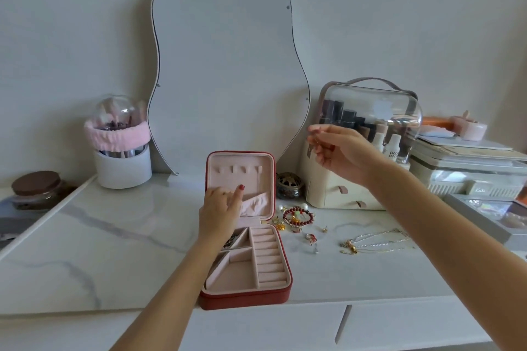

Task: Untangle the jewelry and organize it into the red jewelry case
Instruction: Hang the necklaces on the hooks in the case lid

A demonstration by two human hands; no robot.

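The red jewelry case (281, 253) lies open at the desk's front, its pink lid upright. My left hand (221, 209) is against the inside of the lid. Its index finger points up and the other fingers curl at the edge of the lid pocket (258, 202), which sags on that side. A dark tangle (232, 238) lies in the case's rear left compartment. My right hand (339, 148) is raised above the desk and pinches something small; I cannot make out what. To the right of the case lie a red bead bracelet (298, 216), gold charms (279, 224), an earring (311, 238) and thin chains (376, 241).
A wavy mirror (225, 71) leans on the wall behind the case. A brush holder (122, 151) stands at the left and a brown-lidded jar (37, 188) beyond it. At the right stand a clear-domed cosmetics box (368, 128), a small metal pot (289, 184) and stacked trays (467, 168).
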